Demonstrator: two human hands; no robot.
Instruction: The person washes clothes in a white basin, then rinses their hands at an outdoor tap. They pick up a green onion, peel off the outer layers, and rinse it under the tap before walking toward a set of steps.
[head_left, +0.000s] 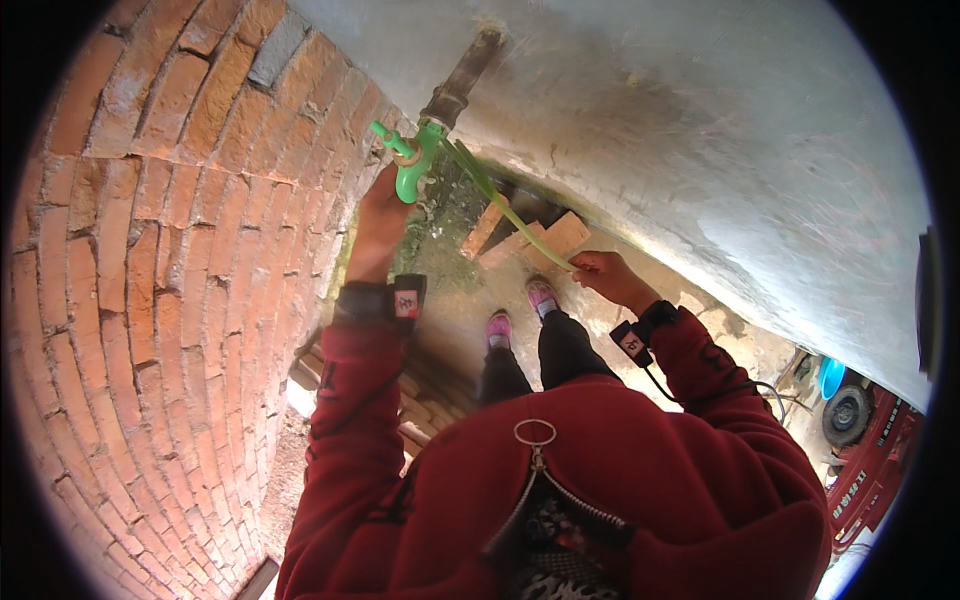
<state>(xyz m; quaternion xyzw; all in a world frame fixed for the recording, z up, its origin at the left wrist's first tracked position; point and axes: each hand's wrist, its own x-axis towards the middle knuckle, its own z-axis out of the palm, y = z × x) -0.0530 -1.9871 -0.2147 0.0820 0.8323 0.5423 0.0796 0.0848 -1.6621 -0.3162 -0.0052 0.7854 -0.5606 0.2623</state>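
Observation:
A green tap (421, 161) with a T-shaped handle (395, 141) juts from a rusty iron pipe (466, 73) in the wall. My left hand (386, 199) is up against the tap's spout, on its far side. Its fingers are hidden behind the tap, so whether they grip anything does not show. Between thumb and fingertips, my right hand (606, 276) pinches the lower end of a long green stalk (525, 229), which looks like a scallion. The stalk's split leafy end reaches up to just beside the tap, under the pipe joint.
A brick wall (172, 262) rises close on my left; a plastered wall (675, 135) stands ahead. Loose bricks (564, 234) lie around a dark gap at its foot. At far right are a blue basin (831, 377), a wheel (847, 415) and a red vehicle (870, 465).

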